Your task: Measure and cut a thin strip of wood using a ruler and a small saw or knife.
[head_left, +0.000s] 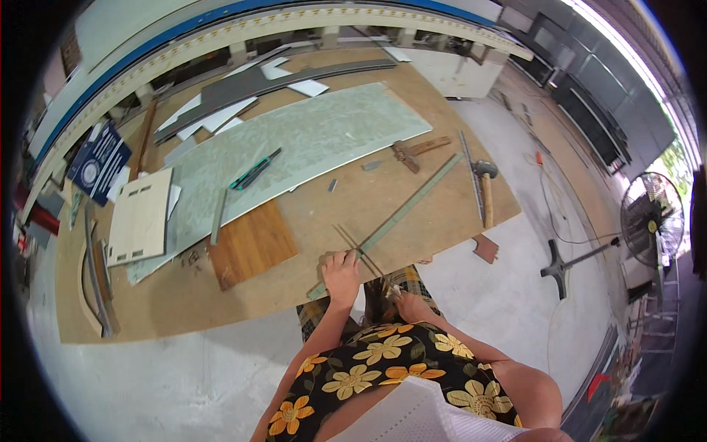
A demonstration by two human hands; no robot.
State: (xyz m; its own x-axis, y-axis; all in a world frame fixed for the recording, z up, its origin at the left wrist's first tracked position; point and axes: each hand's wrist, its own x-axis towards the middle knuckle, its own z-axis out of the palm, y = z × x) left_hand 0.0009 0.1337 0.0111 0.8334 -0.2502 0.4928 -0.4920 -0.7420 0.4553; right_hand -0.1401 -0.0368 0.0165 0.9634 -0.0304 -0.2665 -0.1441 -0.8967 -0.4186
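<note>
My left hand (pixel 341 278) is at the table's front edge, fingers together and pressed over a long green strip (pixel 412 205) that runs diagonally toward the far right. Two thin brown strips (pixel 370 259) cross the green strip beside these fingers. Just beyond the edge, my right hand (pixel 405 300) is closed around what looks like their near ends; its fingers are partly hidden. To the left lies a brown wood-grain board (pixel 254 243). Farther right are a hammer (pixel 484 171) with a wooden handle, a long metal ruler (pixel 471 177) and a second wooden-handled hammer (pixel 406 157).
A large pale green sheet (pixel 317 136) spans the table (pixel 177 309), with a teal-and-black cutter (pixel 254 171) on it. A cream panel (pixel 140 217) lies left; grey and white offcuts (pixel 221 114) lie behind. A long machine beam (pixel 294 23) crosses the back. A standing fan (pixel 652 221) is right.
</note>
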